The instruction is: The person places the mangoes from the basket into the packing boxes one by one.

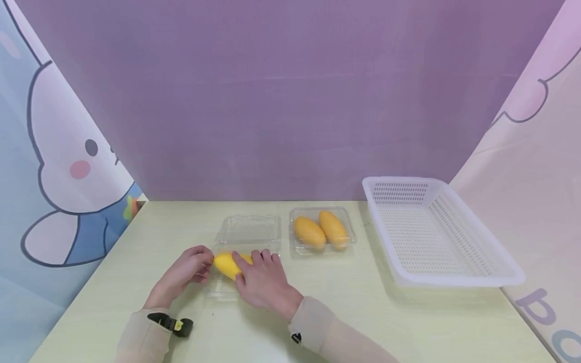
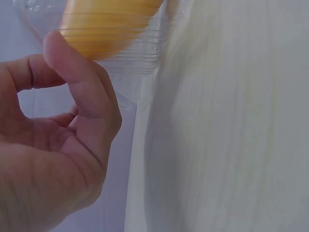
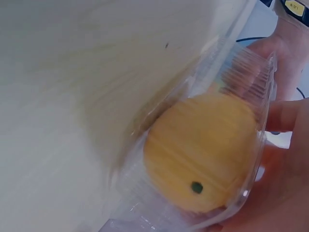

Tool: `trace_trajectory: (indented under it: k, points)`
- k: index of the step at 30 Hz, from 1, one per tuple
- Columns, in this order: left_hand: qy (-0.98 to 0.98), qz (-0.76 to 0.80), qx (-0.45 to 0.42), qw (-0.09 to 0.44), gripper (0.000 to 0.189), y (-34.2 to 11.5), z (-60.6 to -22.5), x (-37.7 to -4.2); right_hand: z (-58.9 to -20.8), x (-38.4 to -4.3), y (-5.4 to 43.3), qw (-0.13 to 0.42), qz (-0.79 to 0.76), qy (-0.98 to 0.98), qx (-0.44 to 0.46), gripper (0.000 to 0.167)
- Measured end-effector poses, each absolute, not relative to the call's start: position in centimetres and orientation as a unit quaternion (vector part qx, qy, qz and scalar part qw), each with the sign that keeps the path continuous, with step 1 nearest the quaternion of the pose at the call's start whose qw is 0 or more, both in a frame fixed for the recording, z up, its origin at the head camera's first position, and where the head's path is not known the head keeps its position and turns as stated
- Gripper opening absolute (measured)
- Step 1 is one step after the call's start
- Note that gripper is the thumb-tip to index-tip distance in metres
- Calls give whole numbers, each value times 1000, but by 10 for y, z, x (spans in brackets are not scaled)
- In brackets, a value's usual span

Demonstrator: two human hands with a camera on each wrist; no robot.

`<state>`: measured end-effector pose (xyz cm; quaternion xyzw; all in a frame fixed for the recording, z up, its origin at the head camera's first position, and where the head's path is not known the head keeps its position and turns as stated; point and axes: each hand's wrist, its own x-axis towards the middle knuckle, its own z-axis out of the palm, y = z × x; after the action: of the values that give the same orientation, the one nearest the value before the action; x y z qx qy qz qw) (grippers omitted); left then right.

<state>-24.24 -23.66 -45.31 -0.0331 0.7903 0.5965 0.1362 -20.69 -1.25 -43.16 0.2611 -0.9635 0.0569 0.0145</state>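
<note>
A yellow mango (image 1: 225, 264) lies in the base of a clear plastic clamshell box (image 1: 221, 291), whose lid (image 1: 248, 231) is folded back toward the wall. My right hand (image 1: 265, 281) reaches over the mango from the right, thumb and index finger spread across it and holding it. In the right wrist view, the mango (image 3: 203, 150) shows a dark green stem spot through the ribbed plastic. At the box's left side, my left hand (image 1: 189, 267) has bent fingers and pinches the plastic edge by the mango's tip. The left wrist view has the thumb and finger right at that edge.
A second clear box (image 1: 297, 248) behind and to the right holds two mangoes (image 1: 333, 229). A white perforated basket (image 1: 472, 237) stands at the table's right side. The purple wall (image 1: 290, 101) rises along the table's (image 1: 345, 312) back edge.
</note>
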Motion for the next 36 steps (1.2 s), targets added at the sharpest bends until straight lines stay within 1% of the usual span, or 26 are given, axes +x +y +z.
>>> trace_trajectory:
  k: [4,10,18,21,27,36]
  points:
    - [786,603,-33,136,15,-237,-452,-242,-431,-206,-13,29,59,-964,258,52]
    - [781,608,-38,137,15,-236,-455,-242,-429,-206,-4,15,96,-957,273,53]
    - [790,596,-45,133,16,-237,-456,-243,-418,-220,18,44,156,-940,301,44]
    - [791,595,-44,132,16,-237,-455,-243,-412,-228,26,47,173,-939,292,43]
    - [791,596,-47,131,16,-235,-453,-241,-401,-240,34,38,195,-947,253,47]
    - [790,598,-43,130,15,-235,-453,-240,-399,-251,30,31,253,-949,188,51]
